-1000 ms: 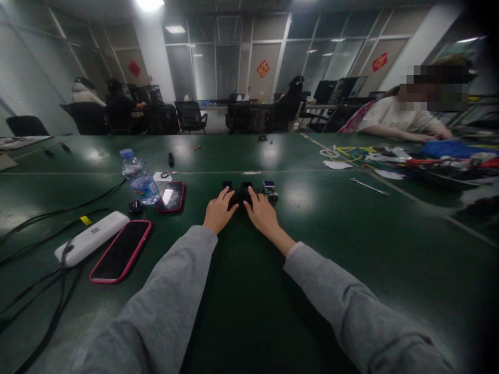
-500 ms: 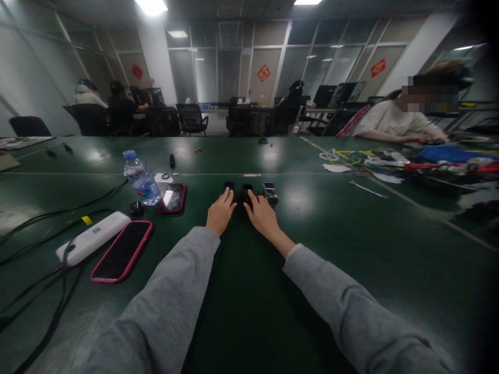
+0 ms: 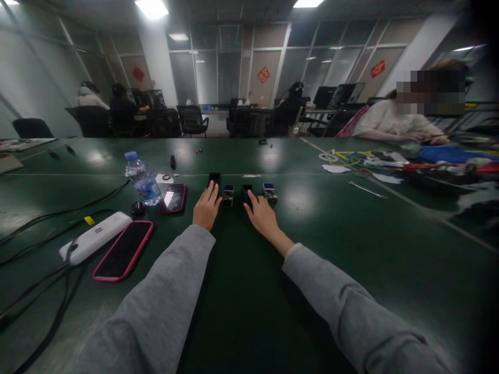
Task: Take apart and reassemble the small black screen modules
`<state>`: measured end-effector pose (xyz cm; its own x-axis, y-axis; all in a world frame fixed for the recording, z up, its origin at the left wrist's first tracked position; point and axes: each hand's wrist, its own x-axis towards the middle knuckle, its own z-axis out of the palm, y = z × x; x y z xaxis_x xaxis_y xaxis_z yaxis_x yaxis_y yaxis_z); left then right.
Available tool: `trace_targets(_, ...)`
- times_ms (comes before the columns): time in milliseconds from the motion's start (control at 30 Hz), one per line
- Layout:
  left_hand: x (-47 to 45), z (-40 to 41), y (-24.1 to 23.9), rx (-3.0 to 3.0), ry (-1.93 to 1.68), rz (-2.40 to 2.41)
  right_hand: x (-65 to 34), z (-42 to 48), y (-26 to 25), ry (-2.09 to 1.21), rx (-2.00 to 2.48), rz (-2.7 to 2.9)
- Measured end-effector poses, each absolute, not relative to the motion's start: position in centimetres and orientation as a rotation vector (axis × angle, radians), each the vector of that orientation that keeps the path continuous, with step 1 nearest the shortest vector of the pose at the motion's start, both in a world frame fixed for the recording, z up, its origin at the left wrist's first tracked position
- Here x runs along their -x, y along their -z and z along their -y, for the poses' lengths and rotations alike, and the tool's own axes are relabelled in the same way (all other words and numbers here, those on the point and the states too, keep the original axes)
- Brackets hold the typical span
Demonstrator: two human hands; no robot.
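Note:
My left hand [image 3: 206, 208] lies flat on the green table [image 3: 249, 291] with its fingers stretched out, and the fingertips touch a small black block [image 3: 213, 179]. My right hand [image 3: 262, 213] reaches forward with its fingers extended. Its fingertips rest against a second small black block [image 3: 246, 192]. Between the two hands stands a small module [image 3: 228, 194] with a bluish top. A similar module [image 3: 269, 191] stands just right of my right hand. Grey sleeves cover both arms.
To the left are a red-cased phone [image 3: 172, 197], a water bottle [image 3: 142, 178], a pink-cased phone [image 3: 122, 250], a white power bank [image 3: 95, 237] and black cables [image 3: 47, 311]. A seated person [image 3: 393, 122] works at the far right among coloured wires [image 3: 353, 153] and a metal tool [image 3: 364, 189].
My hands, close together on the black blocks before, have parted. My left hand moved left and forward with one block, which uncovered the small module between the hands. My right hand barely moved.

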<state>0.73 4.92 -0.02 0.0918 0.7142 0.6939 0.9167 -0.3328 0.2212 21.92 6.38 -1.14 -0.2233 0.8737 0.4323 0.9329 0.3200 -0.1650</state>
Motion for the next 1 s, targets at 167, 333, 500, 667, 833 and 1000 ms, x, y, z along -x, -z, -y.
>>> trace_targets(167,0.9,-4.9,0.4,2.129,0.878,1.857,-22.0,-6.4,1.1,0.140,1.580,2.136)
trace_targets(333,0.7,-4.9,0.7,2.191,0.759,1.946,-22.0,-6.3,1.0,0.133,1.595,2.140)
trace_targets(500,0.2,-4.9,0.9,2.049,0.869,1.901,-22.0,-6.3,1.1,0.135,1.578,2.132)
trace_targets(667,-0.6,-4.1,0.2,2.134,0.962,1.620,-21.9,-6.2,1.0,0.095,1.567,2.101)
trace_targets(833,-0.8,-3.8,-0.2,2.239,0.926,1.540,-21.8,-6.0,1.0,0.106,1.525,2.093)
trace_targets(1000,-0.6,-4.1,0.1,2.297,0.893,1.503,-21.8,-6.0,1.1,0.141,1.523,2.097)
